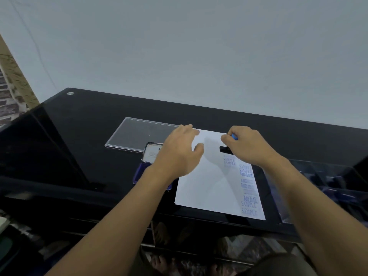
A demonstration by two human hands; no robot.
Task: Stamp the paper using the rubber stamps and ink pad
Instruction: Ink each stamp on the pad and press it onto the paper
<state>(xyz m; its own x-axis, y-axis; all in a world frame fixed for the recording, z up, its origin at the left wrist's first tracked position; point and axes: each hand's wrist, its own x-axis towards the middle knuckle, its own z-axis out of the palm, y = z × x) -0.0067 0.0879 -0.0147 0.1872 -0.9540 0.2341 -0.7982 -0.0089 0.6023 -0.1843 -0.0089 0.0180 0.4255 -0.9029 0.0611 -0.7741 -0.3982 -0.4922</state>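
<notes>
Two hands work over the paper [211, 186], which lies flat on the black table [89, 126], close to its front edge. The right hand [249, 146] grips a stamp [226, 149]. Its fingers curl round the blue handle, and the black base is down on the upper part of the sheet, just above a short stack of SAMPLE prints. The left hand [179, 154] is wide, fingers spread and nearly straight, holding nothing, at the sheet's top-left corner. Whether it presses the sheet or only hovers cannot be told. The ink pad [152, 154] lies open just left of the paper, partly hidden by the left wrist. A clear tray [135, 132] sits behind it.

Risks noted:

1. Paper slip. The table is glossy. If the left hand bears no weight, the sheet may slide under the press or lift with the stamp, smearing the print.
2. Overlap. The base sits very near the prints below it. Several prints in the right-hand column already run into one another, and a small drift downward would repeat that fault.
3. Uneven print. Some marks look faint. A tilted press or a thinly inked face would likely give another weak one.
4. Stray ink. The left wrist is directly over the open pad. A dropped forearm could pick up ink and carry it onto the sheet.
</notes>
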